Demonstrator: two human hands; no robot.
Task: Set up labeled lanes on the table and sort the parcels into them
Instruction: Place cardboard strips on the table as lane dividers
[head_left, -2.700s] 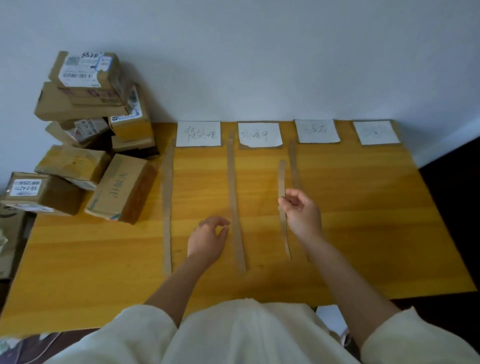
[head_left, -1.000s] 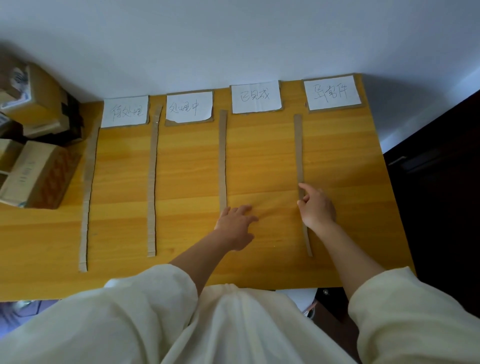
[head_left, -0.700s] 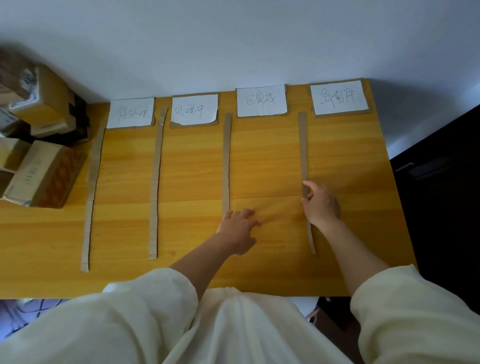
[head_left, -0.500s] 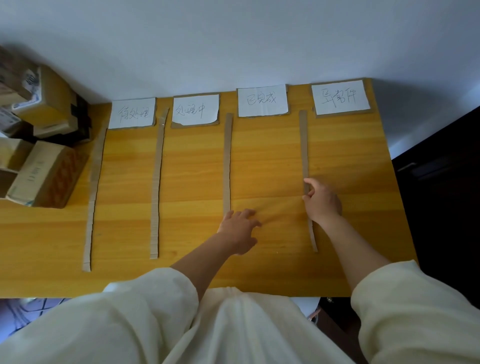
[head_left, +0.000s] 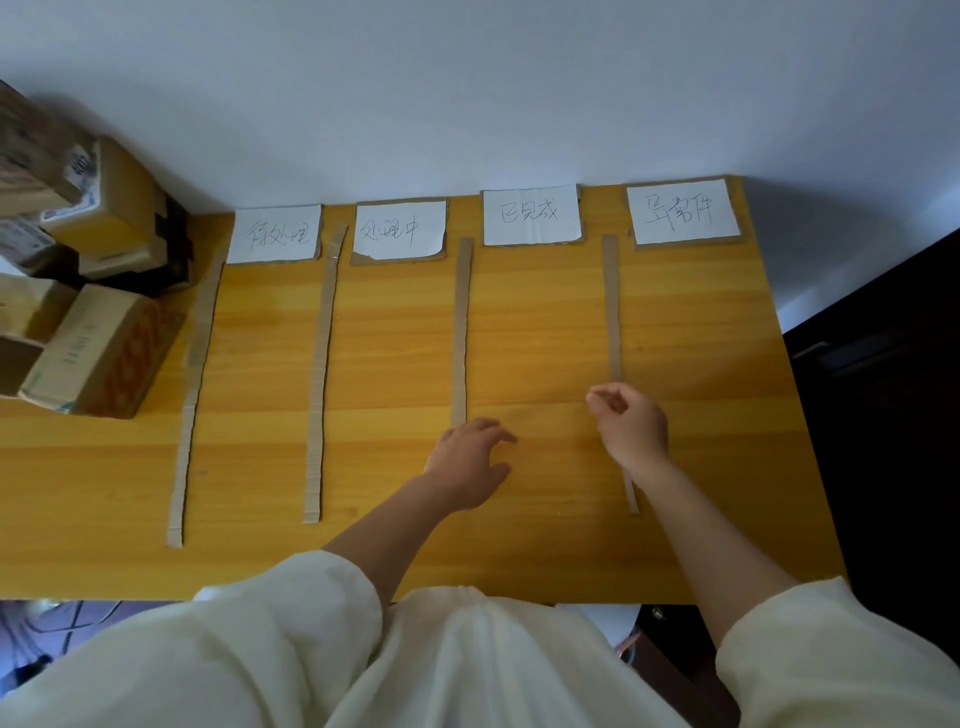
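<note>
Several white paper labels with handwriting lie along the far edge of the wooden table (head_left: 727, 441); the rightmost label (head_left: 683, 210) is at the far right corner. Several cardboard strips run toward me as lane dividers. My left hand (head_left: 467, 462) rests flat, fingers apart, at the near end of the third strip (head_left: 460, 327). My right hand (head_left: 631, 426) hovers over the rightmost strip (head_left: 612, 312), fingers loosely curled and holding nothing. Cardboard parcels (head_left: 98, 348) are piled at the table's left end.
The parcel pile (head_left: 104, 208) rises against the white wall at the far left. The leftmost strip (head_left: 192, 395) runs right beside the nearest parcel. Past the table's right edge is a dark floor (head_left: 883, 389). My pale sleeves fill the bottom of the view.
The rightmost strip now lies flat between the last two labels. My right hand has lifted off it and shifted slightly left. My left hand has stayed put.
</note>
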